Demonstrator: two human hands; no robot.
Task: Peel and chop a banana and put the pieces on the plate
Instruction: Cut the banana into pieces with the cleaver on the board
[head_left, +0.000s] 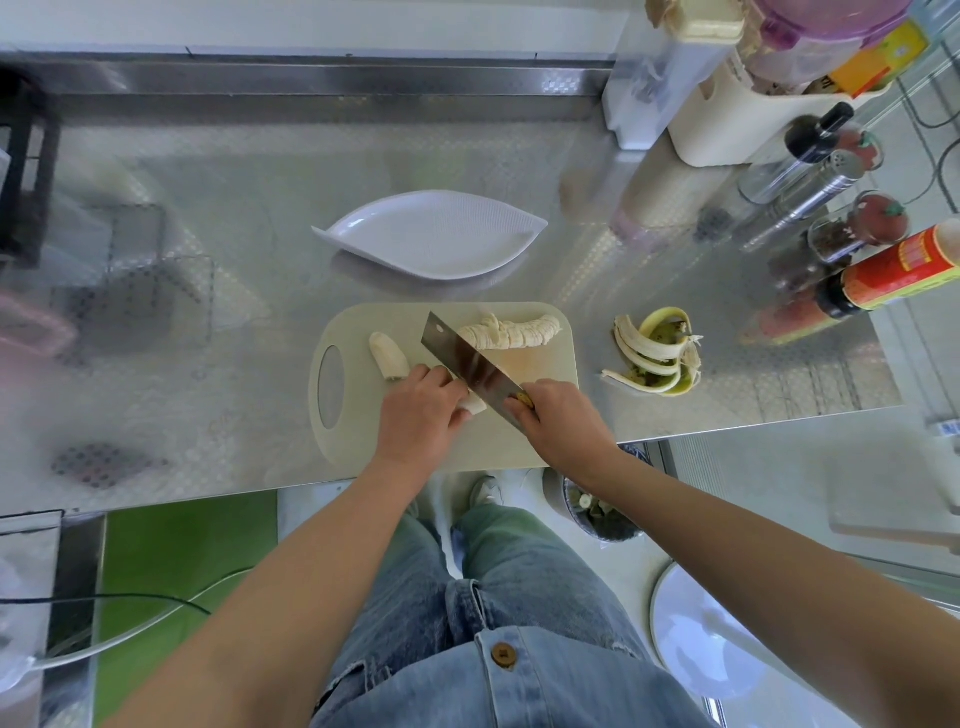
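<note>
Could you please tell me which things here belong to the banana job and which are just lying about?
In use: cleaver, cutting board, banana slices, uncut banana piece, white plate, left hand, right hand.

Lying about: banana peel, sauce bottle, spice jars.

- pale cream cutting board (540, 441), plain, no pattern
- banana slices (511, 331) creamy white, same tone on the uncut banana piece (388, 355)
- cleaver (467, 366) blade silvery steel, with a yellowish handle end
- plate (431, 239) white, finely ribbed across one half
- banana peel (655, 353) yellow outside, whitish inside, with greenish-dark blotches
- counter (208, 322) shiny silver with a small embossed checker pattern
</note>
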